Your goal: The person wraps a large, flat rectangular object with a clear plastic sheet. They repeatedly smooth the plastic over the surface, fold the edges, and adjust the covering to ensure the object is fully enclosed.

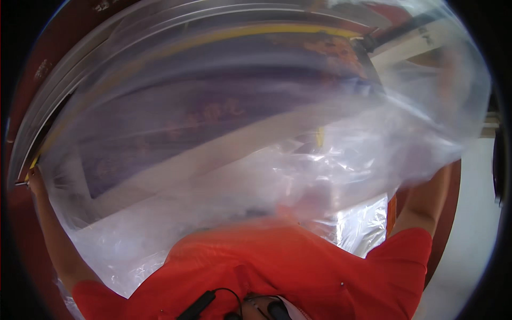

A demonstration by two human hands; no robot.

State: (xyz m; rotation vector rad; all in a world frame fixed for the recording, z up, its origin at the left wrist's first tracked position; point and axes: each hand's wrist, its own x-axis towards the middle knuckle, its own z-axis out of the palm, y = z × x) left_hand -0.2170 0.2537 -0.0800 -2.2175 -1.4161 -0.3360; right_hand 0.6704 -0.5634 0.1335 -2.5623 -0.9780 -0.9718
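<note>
Clear plastic sheet [240,184]: spread across the purple panel [224,93] and down below it toward the red shirt [266,261]; blurred above, creased and shiny below the panel.
Purple panel: visible through haze, with a yellow strip [213,36] along its top; cannot tell whether printed on the film or lying behind it.
Slip risk: possible loss of the sheet's edge left of the panel, from slick film and a very wide reach.
Crease risk: likely bunching below the panel, from slack film and uneven pull between both sides.
Snag risk: perhaps a catch or tear on the pale bar [410,45], just right of the panel's top.
Left hand [34,175]: stretched far out, left of the panel, near the strip's left end; forearm slanting up and outward; fingers too small to tell wide or closed.
Right hand [450,66]: raised, right of the panel, blurred behind film; elbow bent, forearm rising steeply; cannot tell the state of the fingers.
</note>
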